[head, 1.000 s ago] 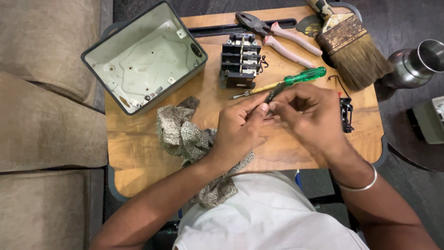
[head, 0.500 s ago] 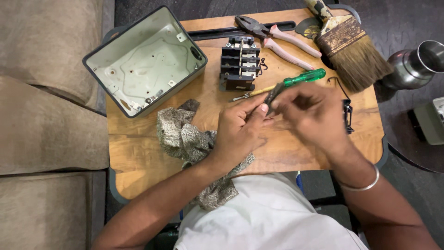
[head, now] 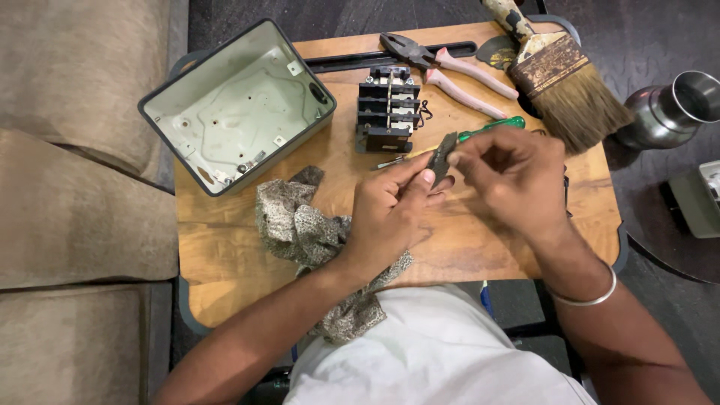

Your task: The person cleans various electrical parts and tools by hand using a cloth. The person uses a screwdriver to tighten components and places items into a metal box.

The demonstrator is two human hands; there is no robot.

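Wooden table (head: 247, 262) fills the middle of the frame, sofa cushions (head: 75, 210) at the left; at centre the left hand (head: 390, 214) and right hand (head: 514, 176) meet over a small dark metal piece (head: 442, 157), pinched upright between left thumb and right fingertips; just above it lie a green screwdriver (head: 487, 129) and a black switch block (head: 388, 109); upper left sits an open metal box (head: 236, 105), a patterned rag (head: 300, 225) below it; pliers (head: 450, 67) and a paintbrush (head: 562, 82) lie upper right.
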